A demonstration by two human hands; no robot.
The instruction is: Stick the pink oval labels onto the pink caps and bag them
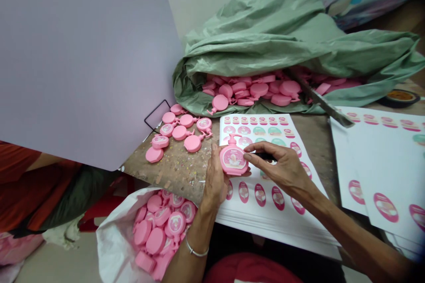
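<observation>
My left hand (215,172) is closed around a small pink toy pump bottle (233,169), holding it upright with its round label facing me. My right hand (282,163) is closed on a dark, slim tool (265,156) whose kind is mostly hidden by the fingers. Its thumb and fingertips touch the right edge of the label. Beneath both hands lies a stack of sticker sheets (255,216) printed with pink and green labels, some spots on it bare white.
Several pink pump bottles (179,132) lie on the worn table (186,172) to the left. A green sack (265,48) spills more at the back. A metal blade (328,108) rests against it. More sheets (352,159) lie right; a white bag (116,234) of bottles stands below left.
</observation>
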